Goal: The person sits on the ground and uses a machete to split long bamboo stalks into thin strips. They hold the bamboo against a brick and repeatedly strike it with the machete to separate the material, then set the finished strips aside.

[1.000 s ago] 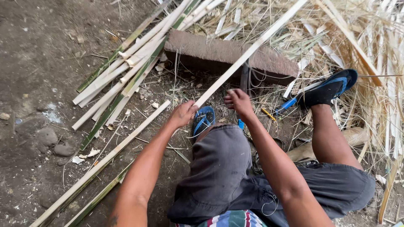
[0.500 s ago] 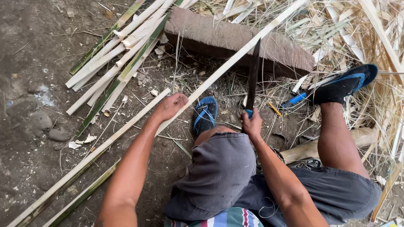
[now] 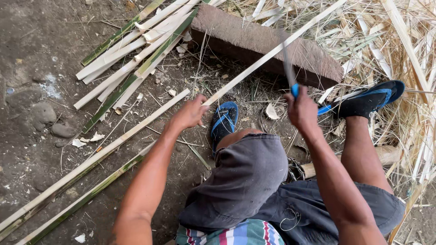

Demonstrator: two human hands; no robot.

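Observation:
My left hand grips the near end of a long pale bamboo strip that slants up to the right across a brown wooden block. My right hand is closed around the blue handle of a long-bladed knife, whose blurred blade stands raised above the strip over the block. My knees and grey shorts fill the lower middle. A blue sandal lies between the hands, and my other foot wears a matching sandal at the right.
A pile of split bamboo strips lies at the upper left on dark soil. Two long strips run diagonally at the lower left. Dry straw and shavings cover the right side. Small stones sit at the left.
My right hand has lifted the knife from low beside the block to upright above the strip. My left hand stayed on the strip's end. The camera has tilted slightly.

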